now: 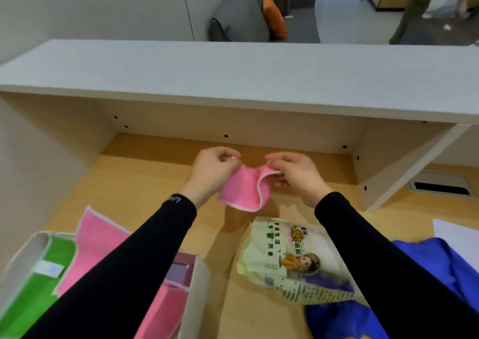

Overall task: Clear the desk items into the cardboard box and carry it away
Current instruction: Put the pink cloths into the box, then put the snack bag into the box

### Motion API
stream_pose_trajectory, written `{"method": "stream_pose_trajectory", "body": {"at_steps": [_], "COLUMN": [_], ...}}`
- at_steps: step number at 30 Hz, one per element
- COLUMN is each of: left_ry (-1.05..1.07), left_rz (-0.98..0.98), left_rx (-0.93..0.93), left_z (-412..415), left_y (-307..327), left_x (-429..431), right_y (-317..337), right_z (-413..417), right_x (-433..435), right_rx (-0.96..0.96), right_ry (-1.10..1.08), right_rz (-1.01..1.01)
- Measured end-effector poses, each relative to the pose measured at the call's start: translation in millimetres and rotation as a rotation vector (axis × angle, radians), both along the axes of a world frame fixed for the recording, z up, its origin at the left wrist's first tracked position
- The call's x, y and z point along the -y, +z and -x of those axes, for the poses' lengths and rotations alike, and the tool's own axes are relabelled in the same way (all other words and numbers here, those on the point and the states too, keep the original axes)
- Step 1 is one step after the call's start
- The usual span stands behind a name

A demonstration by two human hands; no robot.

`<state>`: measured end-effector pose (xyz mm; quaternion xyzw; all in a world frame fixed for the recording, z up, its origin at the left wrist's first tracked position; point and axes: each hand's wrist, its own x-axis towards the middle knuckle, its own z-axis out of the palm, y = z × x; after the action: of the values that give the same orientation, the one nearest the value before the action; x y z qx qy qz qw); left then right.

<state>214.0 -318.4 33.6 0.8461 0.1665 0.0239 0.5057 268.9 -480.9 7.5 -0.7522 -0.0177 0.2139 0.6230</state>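
Note:
A small pink cloth point(242, 189) hangs above the wooden desk point(145, 183), pinched at its top corners by both hands. My left hand point(212, 172) grips its left corner, and my right hand point(298, 175) grips its right corner. At the lower left stands the open box point(199, 287) with pale walls. Inside it lie a green cloth point(39, 287) and other pink cloths point(96, 245), partly hidden by my left sleeve. A pale yellow printed packet point(285, 261) rests on the desk under my right forearm. A blue cloth point(440, 268) lies at the lower right.
A grey shelf point(233, 79) overhangs the back of the desk, with a slanted side panel point(404, 165) on the right. White paper point(458, 235) lies at the right edge. Beyond the shelf are a grey sofa with an orange cushion point(274, 17) and a standing person point(414, 9).

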Motion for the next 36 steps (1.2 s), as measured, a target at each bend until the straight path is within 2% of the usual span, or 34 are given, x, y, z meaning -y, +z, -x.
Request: {"method": "stream_pose_trajectory", "body": {"at_steps": [4,8,12,15,18,21,24,28,30,32,36], "left_ry": [0.076,0.098,0.113,0.03,-0.148,-0.318,-0.381,-0.335,-0.279,-0.184,-0.209], "left_rz": [0.022,0.016,-0.085,-0.287,-0.673,-0.823,-0.866,-0.962,-1.028,-1.016,-0.653], "left_rx": [0.177,0.332,0.358,0.145,-0.181,-0.346,-0.468,-0.548,-0.468,-0.279,-0.012], "left_z": [50,113,170,207,237,262,273,265,260,254,236], "left_y": [44,77,80,52,10,-29,-46,-24,-1,21,47], "left_x": [-32,-71,-116,-148,-164,-164,-165,-176,-172,-159,-110], "right_y": [54,98,114,94,48,2,-10,12,25,38,53], "right_z": [49,112,175,217,252,282,300,303,297,289,268], "right_x": [-21,-47,-83,-113,-135,-147,-150,-145,-138,-126,-86], "right_rx": [0.184,0.283,0.306,0.247,0.131,-0.034,-0.093,-0.075,-0.018,0.04,0.076], "right_ry": [0.018,0.047,0.081,0.165,0.338,0.437,0.462,0.37,0.29,0.167,-0.077], "right_rz": [-0.099,-0.194,-0.247,-0.024,0.384,0.62,0.681,0.595,0.514,0.415,0.316]}}
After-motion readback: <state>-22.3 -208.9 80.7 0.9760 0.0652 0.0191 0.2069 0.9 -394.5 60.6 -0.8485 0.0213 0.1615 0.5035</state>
